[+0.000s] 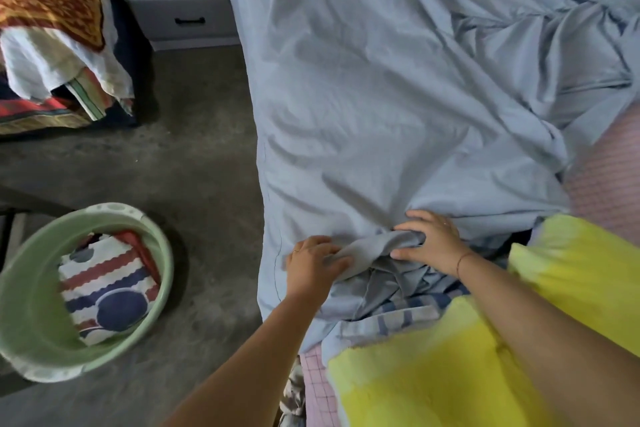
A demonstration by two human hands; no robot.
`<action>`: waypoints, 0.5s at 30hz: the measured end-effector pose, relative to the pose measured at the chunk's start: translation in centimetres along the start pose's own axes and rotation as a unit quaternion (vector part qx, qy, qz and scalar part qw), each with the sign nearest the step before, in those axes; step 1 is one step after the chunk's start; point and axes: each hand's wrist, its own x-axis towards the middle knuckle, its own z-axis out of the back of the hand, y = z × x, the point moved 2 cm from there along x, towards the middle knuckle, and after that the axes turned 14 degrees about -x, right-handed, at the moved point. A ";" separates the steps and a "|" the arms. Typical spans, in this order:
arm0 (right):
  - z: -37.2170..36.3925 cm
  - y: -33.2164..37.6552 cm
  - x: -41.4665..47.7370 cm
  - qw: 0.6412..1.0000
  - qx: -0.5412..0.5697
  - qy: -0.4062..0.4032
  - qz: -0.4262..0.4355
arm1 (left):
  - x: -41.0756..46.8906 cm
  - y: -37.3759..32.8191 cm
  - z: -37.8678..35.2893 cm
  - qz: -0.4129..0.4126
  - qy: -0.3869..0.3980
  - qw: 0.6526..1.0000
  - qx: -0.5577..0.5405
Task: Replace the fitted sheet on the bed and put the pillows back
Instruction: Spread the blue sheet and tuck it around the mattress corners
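Yellow pillows (415, 374) lie beneath the right wrist. Left hand (313, 265) and right hand (427, 246) grasp a bunched fold of blue sheet (363, 97) between them. Its edge hangs left of the left hand, with floor (194, 166) beyond.

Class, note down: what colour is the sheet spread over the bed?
The sheet is plain pale blue-grey, seen best in the head view.

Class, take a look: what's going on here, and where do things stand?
A person is spreading a pale blue sheet over a pink mattress, which shows bare at the right. The left hand and right hand both grip a bunched fold at the sheet's near edge. The sheet lies rumpled. A green basin holds patterned cloth.
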 end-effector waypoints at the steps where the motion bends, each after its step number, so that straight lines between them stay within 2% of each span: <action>1: -0.1 0.0 0.1 1.000 0.007 -0.010 0.001 | 0.2 0.0 -0.2 0.001 0.000 1.000 -0.012; 4: -0.4 -0.5 0.4 0.998 0.053 -0.040 -0.004 | 0.4 0.0 -0.4 0.011 -0.001 0.997 -0.077; 6: -0.3 -0.5 0.2 0.991 0.132 -0.008 -0.019 | 0.0 -0.3 -0.4 0.051 0.007 0.986 -0.160; 8: -0.1 -0.3 -0.3 0.982 0.181 0.024 -0.045 | -0.4 -0.3 -0.4 0.088 0.012 0.977 -0.195; 11: -0.5 -0.4 -0.6 0.987 0.154 0.018 -0.052 | -0.9 -0.2 -0.1 0.087 0.013 0.979 -0.185; 15: -1.4 -0.1 -0.9 0.996 0.028 0.071 -0.037 | -1.3 0.8 0.6 0.071 0.013 0.989 -0.133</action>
